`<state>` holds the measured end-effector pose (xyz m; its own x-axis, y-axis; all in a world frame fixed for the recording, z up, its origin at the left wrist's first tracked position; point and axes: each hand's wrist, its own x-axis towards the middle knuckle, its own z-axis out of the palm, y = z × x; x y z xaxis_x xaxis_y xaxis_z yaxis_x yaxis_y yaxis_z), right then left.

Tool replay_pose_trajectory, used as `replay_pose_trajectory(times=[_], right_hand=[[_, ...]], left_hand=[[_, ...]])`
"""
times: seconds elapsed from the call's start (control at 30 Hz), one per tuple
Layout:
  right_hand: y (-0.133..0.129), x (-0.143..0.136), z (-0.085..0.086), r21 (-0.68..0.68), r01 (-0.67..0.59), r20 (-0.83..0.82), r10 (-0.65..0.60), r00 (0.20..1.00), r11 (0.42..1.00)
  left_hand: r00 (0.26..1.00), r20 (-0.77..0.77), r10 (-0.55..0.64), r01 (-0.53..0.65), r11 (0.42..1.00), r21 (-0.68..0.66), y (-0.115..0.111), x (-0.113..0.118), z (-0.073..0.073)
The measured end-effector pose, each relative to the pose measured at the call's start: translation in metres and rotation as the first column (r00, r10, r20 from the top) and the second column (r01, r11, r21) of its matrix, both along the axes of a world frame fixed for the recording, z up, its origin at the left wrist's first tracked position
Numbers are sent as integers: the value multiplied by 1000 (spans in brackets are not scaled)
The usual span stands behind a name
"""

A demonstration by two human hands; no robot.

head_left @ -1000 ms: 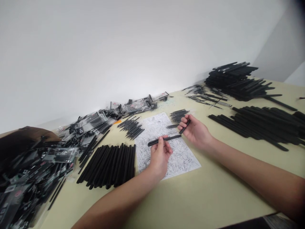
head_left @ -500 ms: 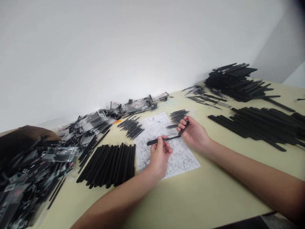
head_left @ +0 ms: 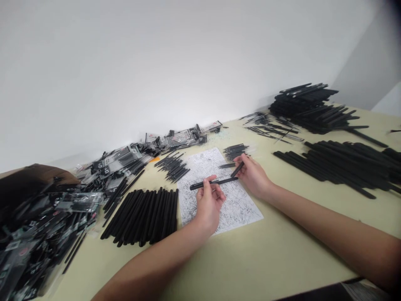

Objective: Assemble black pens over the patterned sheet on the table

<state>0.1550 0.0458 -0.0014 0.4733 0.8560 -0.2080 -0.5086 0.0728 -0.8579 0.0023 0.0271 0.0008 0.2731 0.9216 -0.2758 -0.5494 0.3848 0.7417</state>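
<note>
Over a scribbled white sheet (head_left: 238, 209), my left hand (head_left: 209, 202) pinches a black pen (head_left: 197, 185) that lies nearly level, its tip side pointing right. My right hand (head_left: 252, 175) grips a short black piece (head_left: 237, 169), perhaps a cap, held at a slant. The lower end of that piece is close to the pen's right end; whether they touch I cannot tell. Thin black refills (head_left: 234, 151) lie just behind my right hand, and another bunch of thin black sticks (head_left: 173, 166) is at the sheet's upper left.
A row of thick black pens (head_left: 142, 217) lies left of the sheet. Plastic packets (head_left: 115, 161) are heaped along the left and back, near a dark bag (head_left: 37, 184). Black pens (head_left: 341, 165) lie at the right, with a taller stack (head_left: 303, 102) behind and loose thin sticks (head_left: 269, 125) beside it.
My left hand and its pen have shifted slightly left. The right hand's fingers have changed their hold, and the short piece has moved a little left, showing more of its length.
</note>
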Motion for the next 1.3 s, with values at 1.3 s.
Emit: replay_pose_trajectory(times=[1.3], right_hand=[[-24,-11,-11,274,-319,763,-4,646,907]], left_hand=[[997,11,-75,75,997,20,-1,-1,0]])
